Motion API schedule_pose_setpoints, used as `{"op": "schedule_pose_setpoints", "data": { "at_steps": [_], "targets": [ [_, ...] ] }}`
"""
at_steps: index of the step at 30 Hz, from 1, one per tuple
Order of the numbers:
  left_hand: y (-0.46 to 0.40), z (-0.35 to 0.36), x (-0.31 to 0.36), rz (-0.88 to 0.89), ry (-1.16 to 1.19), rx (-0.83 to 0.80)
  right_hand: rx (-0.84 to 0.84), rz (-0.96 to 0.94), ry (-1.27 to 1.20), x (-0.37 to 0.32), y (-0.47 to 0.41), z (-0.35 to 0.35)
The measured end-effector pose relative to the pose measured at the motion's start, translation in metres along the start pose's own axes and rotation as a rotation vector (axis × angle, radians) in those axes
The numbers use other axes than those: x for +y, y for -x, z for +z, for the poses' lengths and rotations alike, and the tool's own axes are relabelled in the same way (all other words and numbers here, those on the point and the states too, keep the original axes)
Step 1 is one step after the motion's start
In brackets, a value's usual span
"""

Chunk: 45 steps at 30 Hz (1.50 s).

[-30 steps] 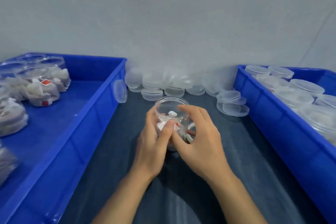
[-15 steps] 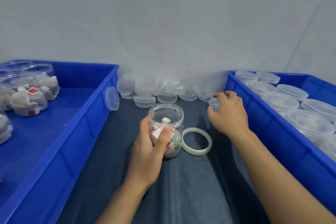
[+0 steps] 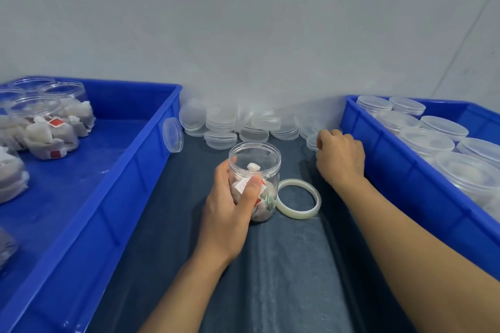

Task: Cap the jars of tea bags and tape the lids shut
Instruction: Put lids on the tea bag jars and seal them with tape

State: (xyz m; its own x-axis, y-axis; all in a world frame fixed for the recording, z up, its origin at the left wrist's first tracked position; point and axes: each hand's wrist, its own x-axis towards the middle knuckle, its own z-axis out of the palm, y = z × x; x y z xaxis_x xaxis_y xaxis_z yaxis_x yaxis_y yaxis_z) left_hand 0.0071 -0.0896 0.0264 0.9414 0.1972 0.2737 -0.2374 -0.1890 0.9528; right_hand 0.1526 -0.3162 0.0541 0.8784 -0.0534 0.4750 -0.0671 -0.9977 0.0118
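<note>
Head: left hand [image 3: 227, 213] grips jar [image 3: 259, 170]; right hand [image 3: 339, 157] pinches lid [image 3: 311, 142].

L hand [image 3: 230, 205] gripping; R hand [image 3: 339, 161] seemingly curled.

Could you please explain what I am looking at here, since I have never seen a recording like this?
There is no machine: a person works with bare hands, and the one picture comes from a camera worn on their head, looking forward and down. The left hand grips an open clear jar holding tea bags, standing on a dark cloth. The right hand reaches to a clear lid at the edge of a pile of lids against the wall, its fingers curled at that lid. A roll of tape lies flat beside the jar. The blue crate on the left holds uncapped filled jars; the blue crate on the right holds capped jars.
</note>
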Motion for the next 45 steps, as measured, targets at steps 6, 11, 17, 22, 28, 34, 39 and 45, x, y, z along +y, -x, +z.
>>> {"op": "schedule_pose_setpoints", "data": {
  "at_steps": [6,11,17,22,28,34,39,45],
  "targets": [
    [0.0,0.0,0.0,-0.004,0.003,-0.006,0.022,-0.02,-0.024,0.003,-0.005,0.004],
    [0.0,-0.001,0.0,0.002,0.005,-0.006,-0.057,0.001,-0.042,0.006,-0.014,0.008],
    [0.001,-0.002,-0.001,0.036,-0.034,-0.024,-0.088,0.047,-0.205,0.007,-0.019,0.017],
    [0.002,-0.002,-0.002,0.067,-0.048,-0.017,-0.062,0.065,-0.419,0.004,-0.016,0.013],
    [0.003,0.001,-0.009,0.109,-0.178,0.103,0.192,0.184,-0.894,-0.018,0.013,-0.03],
    [0.004,0.001,-0.004,0.271,-0.313,0.172,0.155,0.205,-1.594,-0.053,0.088,-0.068],
    [0.006,0.001,-0.004,0.303,-0.379,0.169,0.015,0.103,-1.723,-0.07,0.12,-0.065],
    [0.006,0.001,-0.006,0.301,-0.347,0.151,-0.021,0.029,-1.738,-0.064,0.119,-0.062]
  ]
}}
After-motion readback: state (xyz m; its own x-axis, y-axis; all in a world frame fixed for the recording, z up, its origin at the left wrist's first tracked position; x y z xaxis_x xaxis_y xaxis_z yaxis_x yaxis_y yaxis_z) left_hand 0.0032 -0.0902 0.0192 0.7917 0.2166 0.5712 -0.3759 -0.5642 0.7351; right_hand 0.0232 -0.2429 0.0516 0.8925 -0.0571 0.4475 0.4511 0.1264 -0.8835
